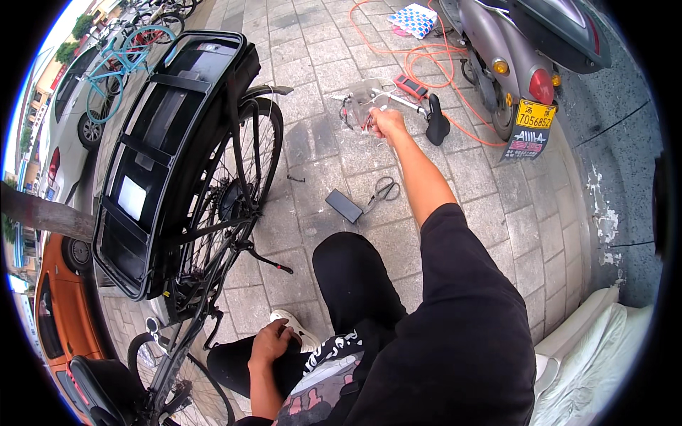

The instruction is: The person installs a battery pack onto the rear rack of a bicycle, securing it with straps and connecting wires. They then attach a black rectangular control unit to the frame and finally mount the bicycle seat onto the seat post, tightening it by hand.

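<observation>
My right hand reaches far forward, its fingers closed at the near edge of a clear plastic bag. Thin red and white strands show by the fingertips; what they pinch is too small to make out. Just right of the bag lie a black bicycle saddle on a silver seatpost and a red handheld meter. My left hand rests on my left leg, holding nothing, fingers loosely apart. Scissors and a black rectangular box lie on the paving between my knee and the bag.
At left stands a bicycle with a large black rack and rear wheel; its kickstand juts out low. An orange cable loops beside a parked scooter. A checkered bag lies beyond. Plastic-wrapped padding is at lower right.
</observation>
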Available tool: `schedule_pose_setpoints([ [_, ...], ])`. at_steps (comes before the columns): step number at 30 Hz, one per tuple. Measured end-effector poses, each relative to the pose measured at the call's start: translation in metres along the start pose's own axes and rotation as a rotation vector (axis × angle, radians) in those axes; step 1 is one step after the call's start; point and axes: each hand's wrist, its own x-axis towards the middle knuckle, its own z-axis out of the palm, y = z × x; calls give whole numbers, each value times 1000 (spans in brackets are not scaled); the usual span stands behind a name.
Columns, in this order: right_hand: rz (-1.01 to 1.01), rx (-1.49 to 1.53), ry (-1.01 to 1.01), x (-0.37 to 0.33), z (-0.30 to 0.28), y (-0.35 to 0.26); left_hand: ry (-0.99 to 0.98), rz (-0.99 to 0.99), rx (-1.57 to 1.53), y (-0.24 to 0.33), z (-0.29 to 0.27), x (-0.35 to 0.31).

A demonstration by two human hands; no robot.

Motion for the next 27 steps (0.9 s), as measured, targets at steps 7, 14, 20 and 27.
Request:
schedule_pose_setpoints([
  [7, 165, -362, -165, -111, 21, 232, 15, 79, 28, -12, 7, 4],
  [14, 458, -948, -748, -314, -10, 433, -19, 47, 23, -8, 10, -7],
  [20, 508, -914, -806, -352, -15, 383, -53, 62, 27, 0, 11, -8],
  [27, 458, -942, -850, -365, -17, 373, 40, 126, 72, 12, 16, -10],
])
